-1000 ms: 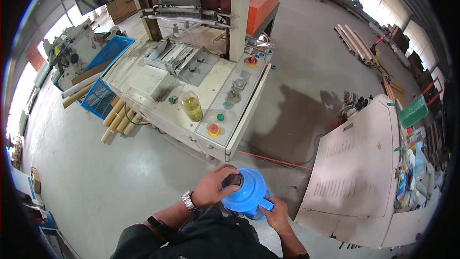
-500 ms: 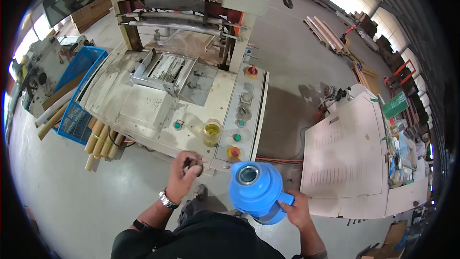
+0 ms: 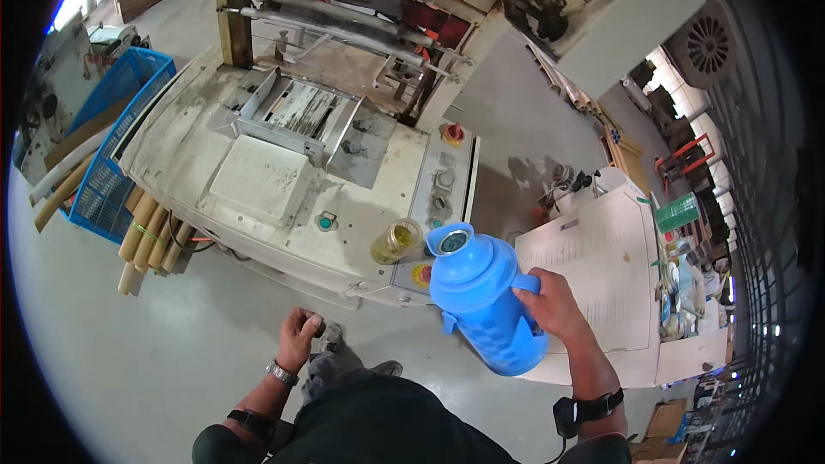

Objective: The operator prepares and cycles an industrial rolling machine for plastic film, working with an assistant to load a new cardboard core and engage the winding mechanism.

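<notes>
My right hand grips the handle of a blue thermos flask. The flask leans to the left, its uncapped mouth close beside the rim of a clear jar with yellow-green contents. That jar stands on the front of a cream machine table; I see no stream between the two. Lower down, over the floor, my left hand is closed around a small dark round thing, mostly covered by the fingers, perhaps a stopper.
Switches and an orange-red knob line the machine's right-hand panel, just behind the flask. A pale cabinet stands to the right. At the left are a blue plastic crate and cardboard tubes. A metal frame with rollers rises behind.
The flask has gone up and forward and now tilts toward the jar. My left hand has drawn back from the machine's front edge, down and left. The view has shifted.
</notes>
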